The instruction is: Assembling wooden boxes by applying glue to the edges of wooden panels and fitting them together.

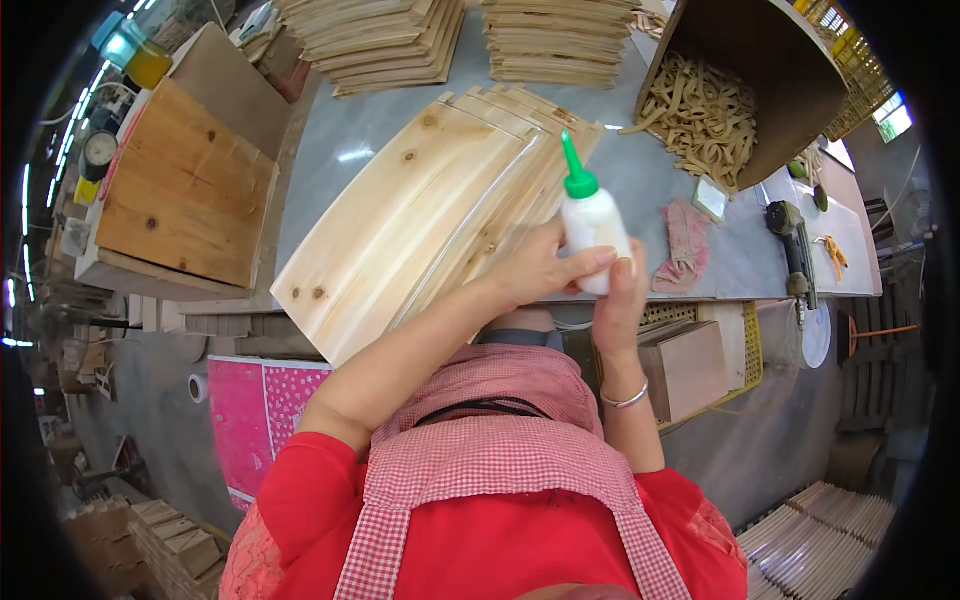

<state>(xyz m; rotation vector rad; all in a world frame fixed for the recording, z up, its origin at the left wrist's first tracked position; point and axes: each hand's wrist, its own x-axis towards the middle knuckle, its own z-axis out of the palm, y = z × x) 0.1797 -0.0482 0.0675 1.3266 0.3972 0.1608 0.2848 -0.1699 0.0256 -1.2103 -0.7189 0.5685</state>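
Note:
A white squeeze bottle point(592, 222) with a green pointed nozzle stands tilted, nozzle up, between my hands. My left hand point(535, 265) is closed on the bottle's lower left side, its thumb across the front. Closed around the bottom right of the bottle is my right hand point(620, 300), with some fingers hidden behind it. Left of the bottle, several pale wooden boards point(395, 205) lie fanned out and overlapping on the grey table point(335, 130). A thin, shiny whitish line runs along the edge of the upper board. My left forearm passes over the boards' near end.
Stacked boards point(385, 45) fill the table's far side. On the right are an open box point(790, 70) of curled strips, a pink cloth point(683, 245), a power tool point(792, 245) and orange-handled pliers point(835, 255). A wooden box point(185, 190) stands left; a yellow crate point(752, 345) sits below the table.

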